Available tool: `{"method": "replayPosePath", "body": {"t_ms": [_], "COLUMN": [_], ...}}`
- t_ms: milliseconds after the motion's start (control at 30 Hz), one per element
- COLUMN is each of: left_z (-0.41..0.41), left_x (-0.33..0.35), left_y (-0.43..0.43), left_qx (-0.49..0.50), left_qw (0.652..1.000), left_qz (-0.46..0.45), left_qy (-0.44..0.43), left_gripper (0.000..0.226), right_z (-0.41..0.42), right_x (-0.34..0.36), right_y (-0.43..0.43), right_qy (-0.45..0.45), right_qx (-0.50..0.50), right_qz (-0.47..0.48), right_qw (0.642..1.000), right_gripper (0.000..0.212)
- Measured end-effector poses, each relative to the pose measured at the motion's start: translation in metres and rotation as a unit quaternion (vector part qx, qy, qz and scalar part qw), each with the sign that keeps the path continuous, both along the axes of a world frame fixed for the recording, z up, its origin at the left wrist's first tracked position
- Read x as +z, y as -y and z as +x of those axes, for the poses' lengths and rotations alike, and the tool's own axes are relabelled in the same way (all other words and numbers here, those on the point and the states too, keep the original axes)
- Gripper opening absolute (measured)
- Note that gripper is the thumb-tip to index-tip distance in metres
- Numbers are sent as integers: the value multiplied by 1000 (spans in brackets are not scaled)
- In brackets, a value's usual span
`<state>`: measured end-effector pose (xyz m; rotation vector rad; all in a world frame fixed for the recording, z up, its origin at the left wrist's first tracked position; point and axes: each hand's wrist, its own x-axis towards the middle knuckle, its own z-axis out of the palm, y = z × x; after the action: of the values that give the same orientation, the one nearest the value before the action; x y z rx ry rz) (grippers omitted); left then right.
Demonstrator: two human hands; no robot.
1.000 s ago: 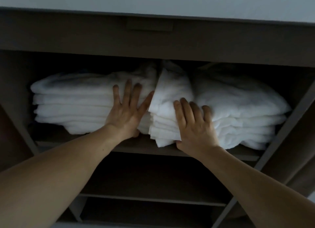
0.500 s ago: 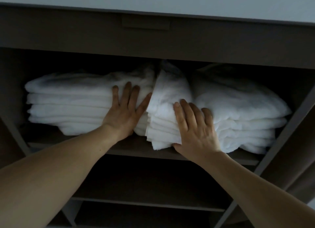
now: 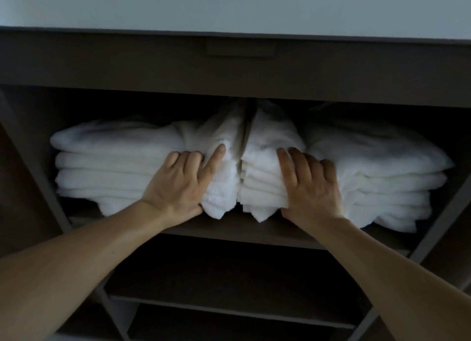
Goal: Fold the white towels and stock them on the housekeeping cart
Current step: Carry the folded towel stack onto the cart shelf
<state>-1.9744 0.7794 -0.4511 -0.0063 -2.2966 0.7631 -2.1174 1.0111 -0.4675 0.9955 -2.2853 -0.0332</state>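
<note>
As I look through the head camera, both bare forearms are stretched up into the cart (image 3: pixel 127 65), a dark frame with open shelves under a pale wall (image 3: pixel 229 4). White folded towels fill the upper shelf (image 3: pixel 242 230) from side to side. On the left lies the left stack (image 3: pixel 114 162), flat and several layers high; on the right lies the right stack (image 3: pixel 382 177), just as flat, its lower corner hanging a little over the shelf edge. Between them two more bundles stand squeezed together, their tops rising toward the panel above, with a thin dark seam where they touch.

My left hand (image 3: pixel 178 188) grips the left bundle (image 3: pixel 224 188): index finger laid straight up its front, the other fingers curled into the gap beside the left stack, thumb tucked at the bundle's lower edge. My right hand (image 3: pixel 313 190) lies released against the right bundle (image 3: pixel 262 185), fingers spread up across its folded layers, palm pressing where it meets the right stack. I cannot see that thumb.

Below, a lower shelf (image 3: pixel 229 309) sits in deep shadow; I cannot make out anything on it.
</note>
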Motion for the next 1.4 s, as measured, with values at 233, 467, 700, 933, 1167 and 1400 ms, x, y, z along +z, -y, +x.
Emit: {"method": "replayPosePath", "body": {"t_ms": [233, 467, 700, 933, 1167, 1400], "left_z": [-4, -25, -84, -81, -107, -107], "left_x": [-12, 43, 38, 49, 68, 55], "left_y": [-15, -57, -73, -80, -72, -59], "left_qx": [87, -11, 75, 97, 95, 125], "left_qw": [987, 985, 960, 950, 936, 890], "left_qz": [51, 126, 175, 181, 242, 320], "left_qy": [128, 119, 208, 234, 237, 299], "left_gripper": [123, 99, 116, 109, 64, 73], "right_z": [16, 2, -46, -35, -67, -69], "right_x": [-9, 29, 32, 31, 42, 42], "right_y": [0, -16, -59, -71, -85, -93], "right_qy": [51, 45, 179, 222, 175, 199], "right_qx": [14, 72, -103, -95, -167, -160], "right_qz": [22, -41, -19, -72, 12, -9], "right_qw": [998, 996, 978, 968, 970, 967], "right_gripper": [119, 77, 114, 121, 100, 98]}}
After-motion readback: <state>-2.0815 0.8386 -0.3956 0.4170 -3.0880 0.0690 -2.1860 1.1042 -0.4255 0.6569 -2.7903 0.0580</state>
